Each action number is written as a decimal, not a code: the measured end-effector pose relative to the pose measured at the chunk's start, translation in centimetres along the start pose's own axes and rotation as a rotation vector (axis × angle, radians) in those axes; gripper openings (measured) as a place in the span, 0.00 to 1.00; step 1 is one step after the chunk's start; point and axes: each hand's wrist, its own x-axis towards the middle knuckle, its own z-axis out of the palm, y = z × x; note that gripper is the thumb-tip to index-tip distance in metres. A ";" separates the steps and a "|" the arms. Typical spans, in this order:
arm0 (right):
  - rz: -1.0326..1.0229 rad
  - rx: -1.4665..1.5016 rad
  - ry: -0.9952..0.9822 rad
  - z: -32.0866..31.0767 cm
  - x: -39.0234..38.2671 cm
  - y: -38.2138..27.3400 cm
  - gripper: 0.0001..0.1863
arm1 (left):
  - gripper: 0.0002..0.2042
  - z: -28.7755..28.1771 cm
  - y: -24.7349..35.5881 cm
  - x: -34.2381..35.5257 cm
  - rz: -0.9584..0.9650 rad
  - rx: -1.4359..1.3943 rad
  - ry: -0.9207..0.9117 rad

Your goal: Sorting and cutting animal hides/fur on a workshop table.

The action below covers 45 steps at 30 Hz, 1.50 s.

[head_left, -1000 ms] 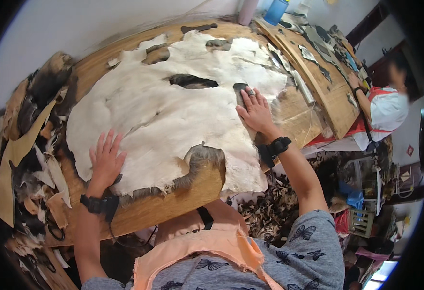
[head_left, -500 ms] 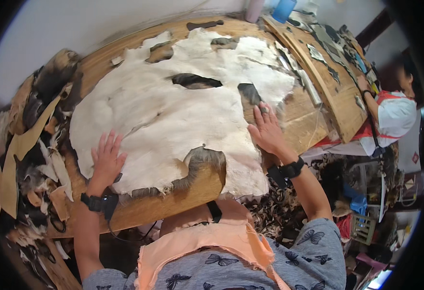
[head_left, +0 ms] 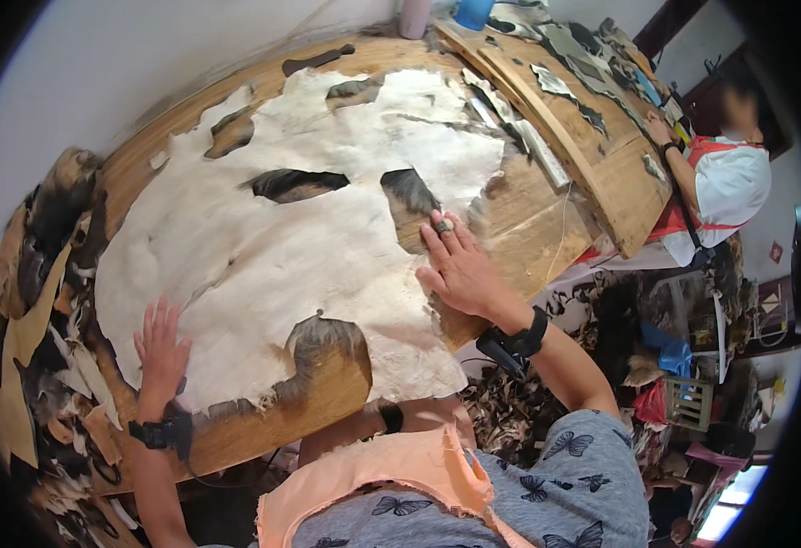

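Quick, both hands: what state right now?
Left hand: open, flat on the pale hide, holding nothing.
Right hand: open, at the hide's edge, no grip visible.

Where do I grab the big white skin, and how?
Probably pinch the skin by its near right flap, top and underside, coming from the near side: that flap pokes past the table edge, while most of it lies flat.
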 end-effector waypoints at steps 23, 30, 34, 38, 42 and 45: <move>-0.221 -0.011 0.285 -0.3 2.8 6.3 0.16 | 0.16 -0.1 -0.5 0.8 0.035 -0.383 0.326; -0.236 -0.080 0.225 -1.5 -0.4 1.0 0.14 | 0.17 -0.4 -3.3 -3.3 0.045 -0.452 0.307; -0.305 -0.040 0.198 -1.8 -2.0 -1.7 0.13 | 0.18 -0.5 -5.6 -6.1 -0.007 -0.427 0.237; -0.369 0.072 0.158 -2.3 -4.0 -3.4 0.14 | 0.18 -0.8 -7.8 -9.2 -0.134 -0.450 0.184; -0.462 0.194 0.037 -4.2 -5.1 -3.3 0.18 | 0.16 -2.0 -7.0 -11.1 -0.226 -0.320 0.178; -0.453 0.210 0.177 -4.7 -4.3 -1.6 0.19 | 0.15 -2.3 -2.3 -10.2 -0.175 -0.244 0.323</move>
